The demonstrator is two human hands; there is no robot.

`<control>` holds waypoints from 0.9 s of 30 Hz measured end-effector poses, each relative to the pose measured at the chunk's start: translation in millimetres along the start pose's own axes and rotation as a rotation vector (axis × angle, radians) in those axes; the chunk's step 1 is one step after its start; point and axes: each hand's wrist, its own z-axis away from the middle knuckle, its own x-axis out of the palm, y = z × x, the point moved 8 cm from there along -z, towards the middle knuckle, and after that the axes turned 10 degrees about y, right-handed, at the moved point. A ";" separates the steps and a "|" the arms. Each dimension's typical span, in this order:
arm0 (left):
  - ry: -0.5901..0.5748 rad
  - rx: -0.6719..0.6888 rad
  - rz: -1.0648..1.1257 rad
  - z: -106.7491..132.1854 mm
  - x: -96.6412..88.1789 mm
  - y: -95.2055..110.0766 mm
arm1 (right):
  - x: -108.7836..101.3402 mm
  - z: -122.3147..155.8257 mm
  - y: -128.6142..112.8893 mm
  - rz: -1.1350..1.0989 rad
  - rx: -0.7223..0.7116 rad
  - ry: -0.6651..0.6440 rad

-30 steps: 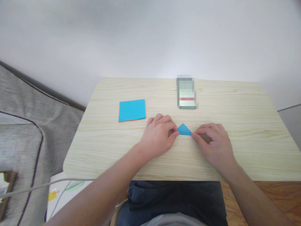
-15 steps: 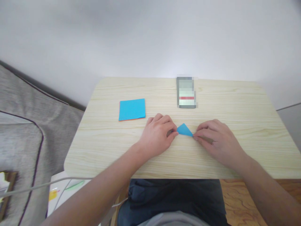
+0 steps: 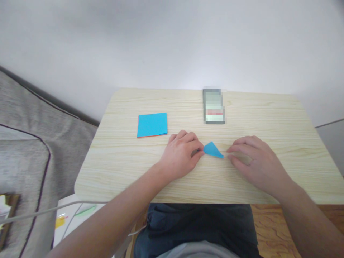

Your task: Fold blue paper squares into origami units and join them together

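Observation:
A small folded piece of blue paper, roughly triangular, lies between my hands over the front half of the table. My left hand pinches its left corner between thumb and forefinger. Just off the paper's right tip is my right hand, with thumb and fingers apart and nothing between them. Up and to the left of my left hand lies a stack of blue paper, with a thin orange-red edge showing beneath it.
A phone, blurred out, lies at the back of the wooden table. Behind the table stands a white wall. A grey sofa is at the left, and a pale cable runs past the table's front left corner.
My right hand has let go of the paper's right tip and moved a little to the right. The left hand keeps its pinch.

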 end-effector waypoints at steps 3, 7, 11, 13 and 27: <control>-0.004 0.002 -0.001 0.0 0.9 0.7 | 6.0 1.6 -6.6 -0.071 0.052 0.012; -0.006 0.002 -0.001 -0.1 1.6 0.9 | 16.7 5.0 -9.8 -0.069 0.058 -0.017; 0.002 -0.001 0.007 -0.1 1.5 0.4 | 13.9 9.4 -5.2 -0.098 0.081 0.016; 0.006 -0.005 0.006 -0.1 1.4 -0.3 | 12.5 12.4 -4.5 -0.087 0.097 0.028; 0.001 -0.035 0.023 -2.3 0.3 -0.7 | 17.5 21.1 0.6 -0.003 0.305 0.176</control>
